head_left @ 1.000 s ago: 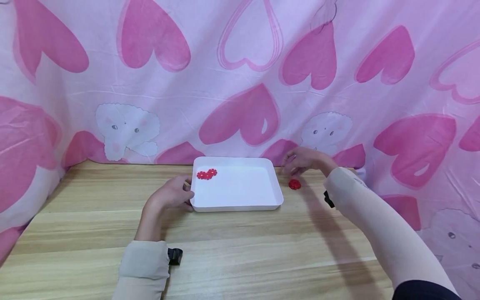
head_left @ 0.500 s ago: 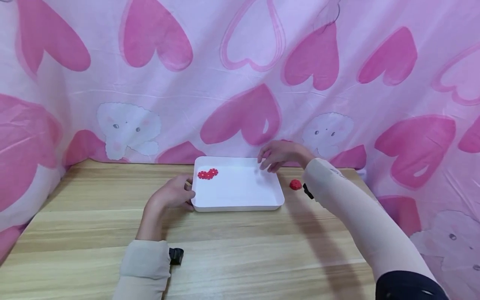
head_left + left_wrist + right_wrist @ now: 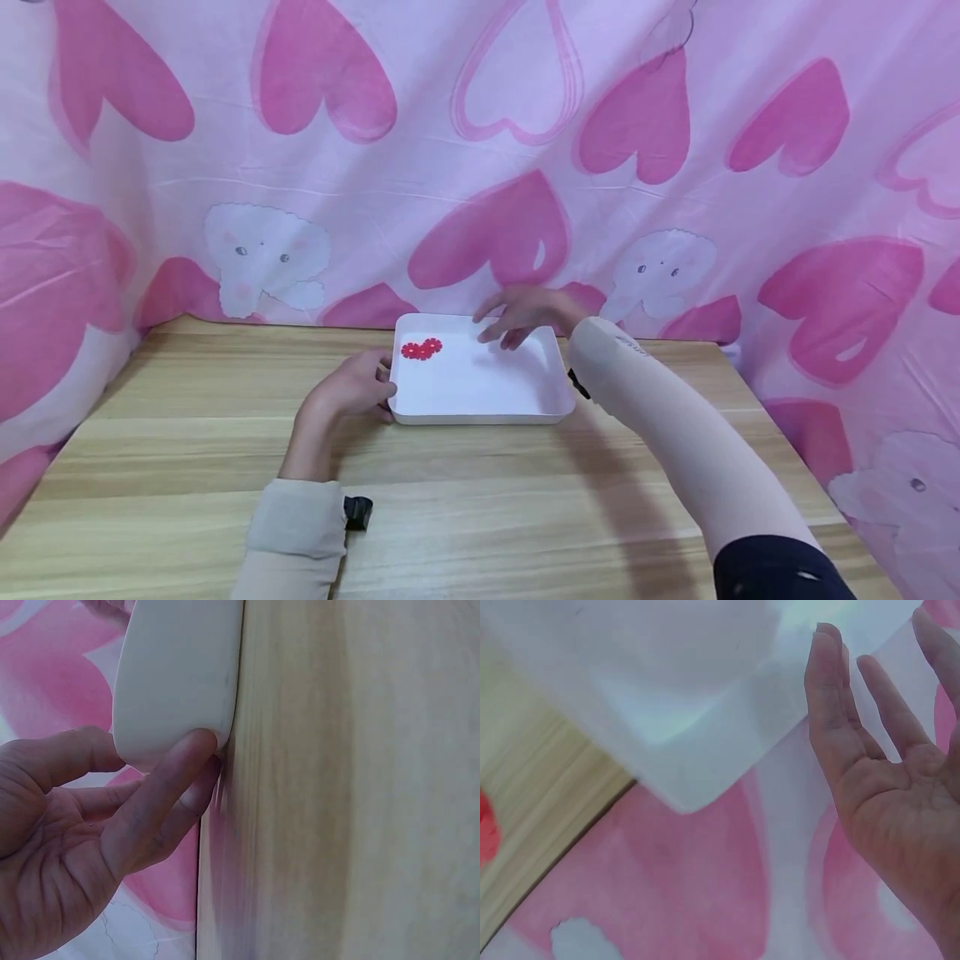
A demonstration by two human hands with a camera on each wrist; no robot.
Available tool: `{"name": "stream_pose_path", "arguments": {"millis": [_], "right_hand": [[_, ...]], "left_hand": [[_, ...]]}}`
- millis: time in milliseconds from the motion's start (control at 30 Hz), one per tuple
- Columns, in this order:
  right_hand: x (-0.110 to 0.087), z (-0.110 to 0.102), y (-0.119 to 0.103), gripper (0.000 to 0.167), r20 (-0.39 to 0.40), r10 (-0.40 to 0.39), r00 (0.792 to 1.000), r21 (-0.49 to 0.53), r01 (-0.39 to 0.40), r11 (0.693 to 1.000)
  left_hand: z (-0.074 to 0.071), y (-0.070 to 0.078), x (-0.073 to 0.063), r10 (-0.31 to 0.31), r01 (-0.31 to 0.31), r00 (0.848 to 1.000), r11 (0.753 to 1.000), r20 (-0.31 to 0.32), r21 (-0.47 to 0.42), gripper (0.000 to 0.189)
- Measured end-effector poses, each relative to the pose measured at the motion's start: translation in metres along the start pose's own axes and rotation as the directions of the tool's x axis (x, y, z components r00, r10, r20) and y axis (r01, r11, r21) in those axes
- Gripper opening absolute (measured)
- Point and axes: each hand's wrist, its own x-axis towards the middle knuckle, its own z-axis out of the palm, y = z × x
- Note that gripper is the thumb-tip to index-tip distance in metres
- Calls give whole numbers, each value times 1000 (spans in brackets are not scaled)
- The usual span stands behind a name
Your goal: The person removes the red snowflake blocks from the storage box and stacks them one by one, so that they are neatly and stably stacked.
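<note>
A shallow white tray (image 3: pixel 480 387) lies near the back of the table, with several red, notched flower-shaped discs (image 3: pixel 422 349) grouped at its left back corner. My left hand (image 3: pixel 348 387) grips the tray's left end; the left wrist view shows the fingers spread between rim and base of the tray's outer wall (image 3: pixel 176 667). Over the tray's back right part hovers my right hand (image 3: pixel 528 310), fingers loosely extended and holding nothing. The right wrist view catches part of another red piece (image 3: pixel 486 829) on the table beyond the tray's corner; the right sleeve hides it in the head view.
The wooden table (image 3: pixel 465 500) ends at a pink curtain (image 3: pixel 360 192) with hearts, hanging close behind the tray. Long light sleeves (image 3: pixel 667 433) cover both forearms, and each wrist carries a small black device (image 3: pixel 358 512).
My right hand has moved left, from above the table by the loose red piece to above the tray. That piece is now covered by the sleeve. The left hand keeps its grip.
</note>
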Motion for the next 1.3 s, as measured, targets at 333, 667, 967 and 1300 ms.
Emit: {"name": "stream_pose_path", "arguments": {"millis": [333, 667, 967, 1300], "right_hand": [[35, 40, -33, 81, 95, 14, 995, -161, 1, 987], [44, 54, -43, 35, -13, -69, 998, -304, 61, 951], [52, 70, -44, 19, -81, -135, 988, -374, 96, 922], [51, 68, -39, 15, -70, -133, 989, -253, 111, 961]], "left_hand": [[0, -1, 3, -18, 18, 1000, 1000, -4, 5, 50], [2, 6, 1, -6, 6, 1000, 1000, -1, 13, 50], [3, 4, 2, -19, 19, 1000, 1000, 5, -5, 50], [2, 5, 1, -20, 20, 1000, 1000, 2, -7, 52]]}}
